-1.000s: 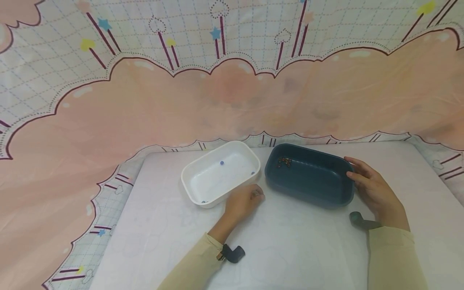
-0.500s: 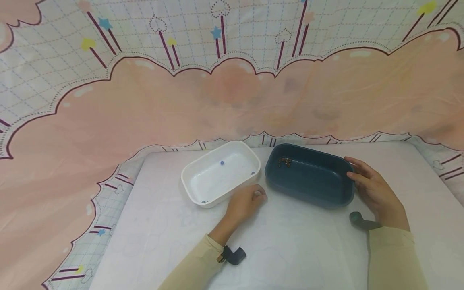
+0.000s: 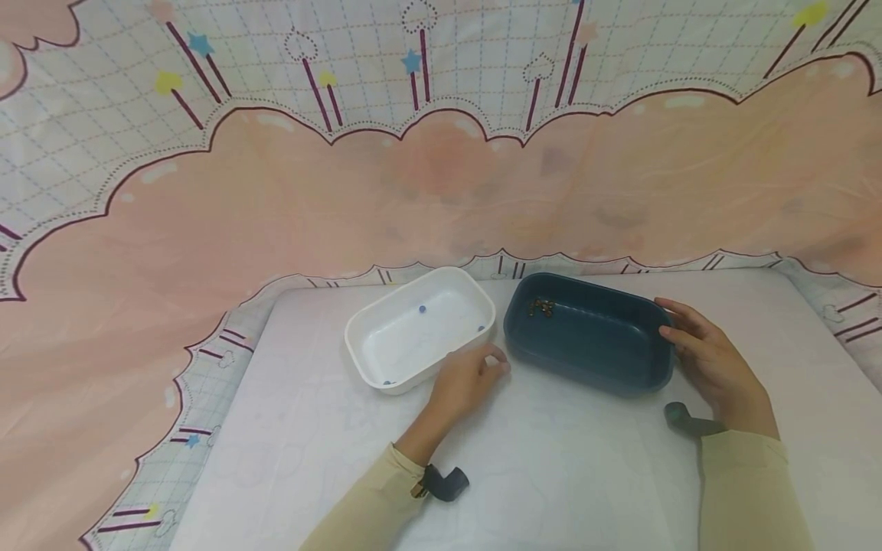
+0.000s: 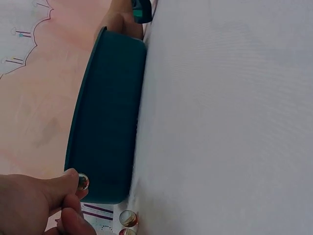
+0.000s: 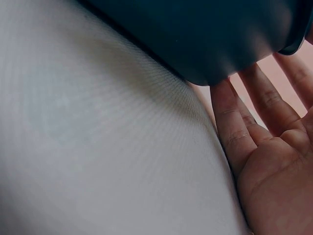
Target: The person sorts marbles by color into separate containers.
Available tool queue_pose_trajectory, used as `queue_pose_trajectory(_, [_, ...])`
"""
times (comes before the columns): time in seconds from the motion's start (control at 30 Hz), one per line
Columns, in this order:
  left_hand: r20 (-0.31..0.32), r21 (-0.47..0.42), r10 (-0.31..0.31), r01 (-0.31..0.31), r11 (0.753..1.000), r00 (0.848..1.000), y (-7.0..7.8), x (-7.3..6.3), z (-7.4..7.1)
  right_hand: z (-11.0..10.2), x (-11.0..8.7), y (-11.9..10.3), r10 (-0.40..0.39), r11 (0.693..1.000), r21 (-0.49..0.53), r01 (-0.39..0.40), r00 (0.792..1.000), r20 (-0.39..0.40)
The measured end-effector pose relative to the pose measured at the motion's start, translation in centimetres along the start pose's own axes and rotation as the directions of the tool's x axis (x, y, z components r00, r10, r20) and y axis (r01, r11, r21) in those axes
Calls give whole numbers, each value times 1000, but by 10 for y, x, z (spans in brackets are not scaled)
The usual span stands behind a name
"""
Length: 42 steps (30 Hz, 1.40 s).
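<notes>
In the left wrist view my left hand (image 4: 49, 200) pinches a clear glass marble (image 4: 83, 181) with coloured swirls between thumb and finger, before the outer wall of the dark blue tub (image 4: 105, 112). More marbles (image 4: 128, 219) lie on the table just below that hand. From the head, the left hand (image 3: 465, 383) is beside the near wall of the white tub (image 3: 358, 360), and its marble is hidden. My right hand (image 3: 717, 367) holds the right end of the dark blue tub (image 3: 586, 367), thumb at the rim, fingers along the outer wall (image 5: 234, 127).
Several small brown-gold marbles (image 3: 541, 308) lie in the dark blue tub's far left corner. Blue marbles (image 3: 423, 310) are spread in the white tub. Both tubs stand near the back of the white-covered table (image 3: 551, 474), before a patterned cloth (image 3: 344, 207).
My left hand has shifted slightly right toward the dark blue tub, and its fingers have changed position. The right hand and both tubs have stayed in place.
</notes>
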<state>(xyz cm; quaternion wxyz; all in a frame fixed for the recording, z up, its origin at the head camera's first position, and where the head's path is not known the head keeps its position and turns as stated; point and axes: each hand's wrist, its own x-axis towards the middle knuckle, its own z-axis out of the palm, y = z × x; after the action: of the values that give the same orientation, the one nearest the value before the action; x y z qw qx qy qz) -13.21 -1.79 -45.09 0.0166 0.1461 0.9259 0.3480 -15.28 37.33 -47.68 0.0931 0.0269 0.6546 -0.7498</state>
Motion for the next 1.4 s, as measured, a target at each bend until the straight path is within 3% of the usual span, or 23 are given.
queue_pose_trajectory(0.2, [14, -35, -31, 32, 999, 999, 1, 2, -2, 0, 0, 1, -3, 1000, -12, 3, 1000, -3])
queue_pose_trajectory(0.6, [5, -62, -5, 5, 998, 1000, 7, 9, -7, 0, 1, 0, -4, 1000, -2, 4, 1000, -5])
queue_pose_trajectory(0.83, [-28, -77, 37, -39, 996, 999, 8, 13, -8, 0, 2, 0, 16, 1000, -11, -16, 1000, -25])
queue_pose_trajectory(1.4, [-36, -111, 33, -36, 993, 999, 13, 21, -6, 0, 1, 1, -8, 1000, 18, 8, 1000, 0])
